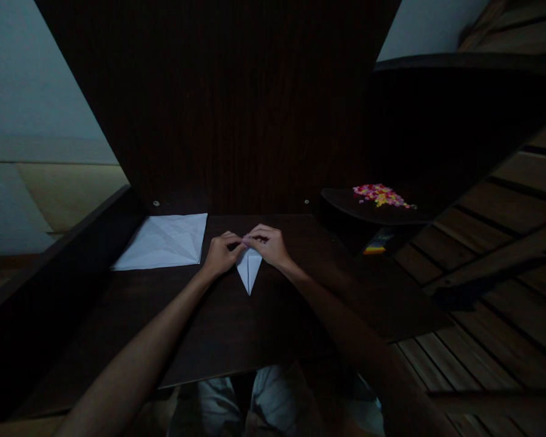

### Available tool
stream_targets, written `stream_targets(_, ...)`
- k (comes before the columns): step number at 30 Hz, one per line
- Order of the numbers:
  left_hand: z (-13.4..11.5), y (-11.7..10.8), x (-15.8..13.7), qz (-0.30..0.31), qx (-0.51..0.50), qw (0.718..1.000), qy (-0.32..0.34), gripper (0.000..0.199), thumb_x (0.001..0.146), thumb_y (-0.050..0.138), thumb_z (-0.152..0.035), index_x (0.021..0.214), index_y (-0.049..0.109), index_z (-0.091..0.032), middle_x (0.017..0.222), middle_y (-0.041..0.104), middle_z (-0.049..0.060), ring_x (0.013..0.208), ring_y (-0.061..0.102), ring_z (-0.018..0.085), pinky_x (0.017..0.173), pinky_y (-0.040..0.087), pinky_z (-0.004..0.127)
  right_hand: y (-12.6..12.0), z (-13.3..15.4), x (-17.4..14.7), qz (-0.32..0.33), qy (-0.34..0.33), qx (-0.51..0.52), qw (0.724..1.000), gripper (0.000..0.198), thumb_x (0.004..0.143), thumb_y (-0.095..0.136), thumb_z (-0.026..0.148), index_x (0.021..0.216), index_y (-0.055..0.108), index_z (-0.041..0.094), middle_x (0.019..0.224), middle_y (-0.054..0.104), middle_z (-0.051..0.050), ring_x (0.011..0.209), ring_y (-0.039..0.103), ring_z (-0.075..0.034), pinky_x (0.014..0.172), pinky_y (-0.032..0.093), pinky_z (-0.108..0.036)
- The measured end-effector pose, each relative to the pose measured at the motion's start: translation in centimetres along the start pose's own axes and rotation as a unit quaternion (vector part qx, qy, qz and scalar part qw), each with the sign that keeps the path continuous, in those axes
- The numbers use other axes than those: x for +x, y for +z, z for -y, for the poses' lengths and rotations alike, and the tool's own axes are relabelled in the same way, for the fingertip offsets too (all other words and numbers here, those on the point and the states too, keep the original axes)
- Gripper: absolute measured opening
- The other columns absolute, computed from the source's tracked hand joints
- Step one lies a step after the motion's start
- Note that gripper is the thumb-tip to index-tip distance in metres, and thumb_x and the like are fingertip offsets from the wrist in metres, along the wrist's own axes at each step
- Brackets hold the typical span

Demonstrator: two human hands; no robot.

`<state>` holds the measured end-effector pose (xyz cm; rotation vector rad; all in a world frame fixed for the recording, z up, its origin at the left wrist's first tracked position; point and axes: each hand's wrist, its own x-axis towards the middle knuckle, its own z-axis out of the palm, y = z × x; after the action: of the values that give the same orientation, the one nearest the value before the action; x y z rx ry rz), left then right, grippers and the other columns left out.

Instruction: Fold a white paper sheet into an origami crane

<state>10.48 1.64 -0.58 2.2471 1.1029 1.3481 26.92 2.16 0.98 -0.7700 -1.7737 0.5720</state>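
Paper point(249, 271), white and folded to a point, at the middle of the tabletop point(209, 346).
At left, creased white sheets point(173, 240) lie flat; beside them my left grip point(222, 254) pinches the paper's far edge, its narrow tip pointing back toward me, a seam down its middle. My right grip point(273, 246) pinches that same edge, close against the left. Farther right, small pink, red and yellow bits point(382, 195) lie heaped on a shelf point(339, 199).

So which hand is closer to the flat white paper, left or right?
Left. The left hand is just right of the flat creased white paper; the right hand is farther off, beyond the left one. Both are at the folded white paper.
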Motion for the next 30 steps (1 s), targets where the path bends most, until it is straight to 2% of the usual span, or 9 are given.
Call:
stream_targets(5,0.0,0.1,0.0,-0.003,0.009,1.0,-0.001,0.011,0.08,0.06,-0.024,0.077,0.069,-0.018,0.075,0.069,0.004,0.069,0.058,0.017,0.068,0.046,0.03,0.2,0.3,0.0,0.005,-0.024,-0.019,1.0,0.022,0.081,0.063,0.032,0.067,0.069,0.016,0.067,0.06,-0.001,0.059,0.053,-0.01,0.053,0.038,-0.023)
stream_targets(8,0.3,0.0,-0.1,0.031,0.015,0.999,0.0,0.014,0.08,0.061,-0.03,0.079,0.069,-0.018,0.076,0.069,0.004,0.071,0.057,0.018,0.07,0.045,0.03,0.2,0.5,0.1,-0.016,-0.019,-0.016,1.0,0.021,0.08,0.064,0.032,0.068,0.069,0.016,0.069,0.061,-0.002,0.062,0.055,-0.011,0.056,0.04,-0.024)
stream_targets(11,0.7,-0.3,-0.1,0.078,0.04,0.996,-0.009,0.019,0.081,0.06,-0.035,0.074,0.067,-0.019,0.074,0.068,0.003,0.072,0.057,0.018,0.07,0.044,0.03,-0.2,0.1,0.2,-0.017,0.019,-0.003,1.0,0.016,0.079,0.065,0.03,0.074,0.07,0.016,0.074,0.062,-0.003,0.067,0.056,-0.012,0.059,0.042,-0.023)
stream_targets(13,0.8,-0.4,-0.2,0.096,0.062,0.993,-0.015,0.024,0.083,0.057,-0.036,0.068,0.065,-0.018,0.069,0.065,0.003,0.07,0.057,0.018,0.068,0.043,0.03,-0.8,-0.6,0.2,0.022,0.055,0.0,0.998,0.015,0.076,0.068,0.03,0.083,0.07,0.016,0.078,0.062,-0.003,0.067,0.055,-0.011,0.059,0.042,-0.023)
stream_targets(15,0.9,-0.4,-0.2,0.104,0.073,0.992,-0.018,0.028,0.084,0.055,-0.037,0.066,0.064,-0.018,0.067,0.063,0.003,0.068,0.056,0.018,0.066,0.042,0.029,-1.6,-1.6,0.0,0.099,0.081,-0.016,0.992,0.023,0.069,0.074,0.029,0.087,0.07,0.015,0.078,0.06,-0.001,0.061,0.051,-0.009,0.056,0.04,-0.021)
stream_targets(17,0.9,-0.4,-0.2,0.106,0.071,0.991,-0.024,0.029,0.085,0.054,-0.037,0.065,0.063,-0.018,0.069,0.063,0.004,0.068,0.057,0.018,0.065,0.042,0.029,-2.2,-2.5,-0.2,0.164,0.098,-0.05,0.98,0.021,0.066,0.076,0.025,0.083,0.07,0.014,0.077,0.058,0.0,0.058,0.048,-0.008,0.054,0.038,-0.021)
stream_targets(19,1.0,-0.5,-0.2,0.11,0.067,0.991,-0.032,0.027,0.084,0.055,-0.037,0.067,0.064,-0.018,0.072,0.064,0.004,0.069,0.058,0.018,0.066,0.042,0.029,-2.5,-3.0,-0.5,0.199,0.101,-0.088,0.971,0.013,0.067,0.075,0.02,0.074,0.069,0.012,0.072,0.056,0.001,0.057,0.047,-0.007,0.054,0.036,-0.02)
stream_targets(23,1.4,-1.1,-0.1,0.134,0.076,0.988,-0.033,0.021,0.08,0.061,-0.037,0.072,0.066,-0.018,0.076,0.065,0.005,0.071,0.059,0.019,0.066,0.043,0.03,-2.3,-3.1,-0.7,0.198,0.09,-0.138,0.966,0.009,0.068,0.073,0.016,0.064,0.066,0.012,0.065,0.053,0.002,0.056,0.046,-0.008,0.053,0.034,-0.021)
stream_targets(30,1.7,-1.5,-0.3,0.155,0.091,0.983,-0.04,0.025,0.079,0.06,-0.038,0.065,0.062,-0.017,0.07,0.061,0.005,0.065,0.057,0.018,0.062,0.042,0.029,-1.9,-3.0,-0.9,0.179,0.09,-0.168,0.965,0.009,0.068,0.073,0.016,0.064,0.066,0.011,0.064,0.055,0.001,0.056,0.049,-0.009,0.053,0.034,-0.021)
